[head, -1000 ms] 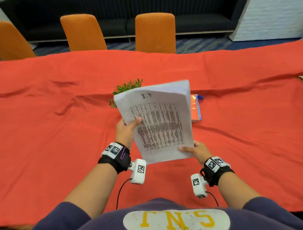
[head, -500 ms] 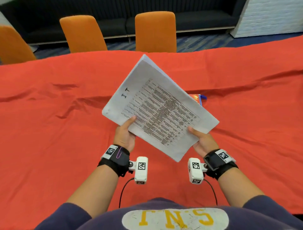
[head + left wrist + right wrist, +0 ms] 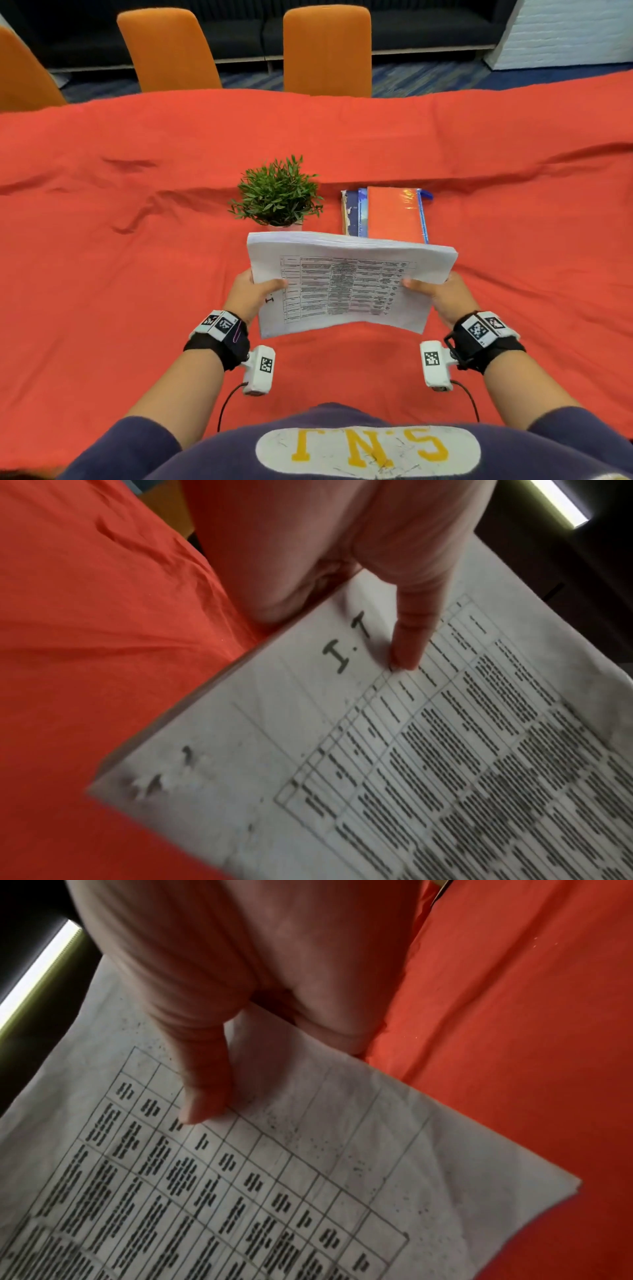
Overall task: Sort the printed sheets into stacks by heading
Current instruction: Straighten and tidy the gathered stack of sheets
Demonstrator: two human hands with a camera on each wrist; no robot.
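A thick stack of printed sheets hangs above the red tablecloth, lying sideways with its printed table facing up. The top sheet bears a handwritten heading "I.T" near its left edge. My left hand grips the stack's left edge, thumb pressed on top beside the heading. My right hand grips the right edge, thumb on the table print. The fingers of both hands are hidden under the paper.
A small potted green plant stands just beyond the stack. To its right lie an orange zip folder and books. Orange chairs line the table's far side.
The stack has turned from upright, through a diagonal tilt, to lying sideways and lower. This uncovered the plant and the folder. Both hands kept their hold and now sit at opposite edges.
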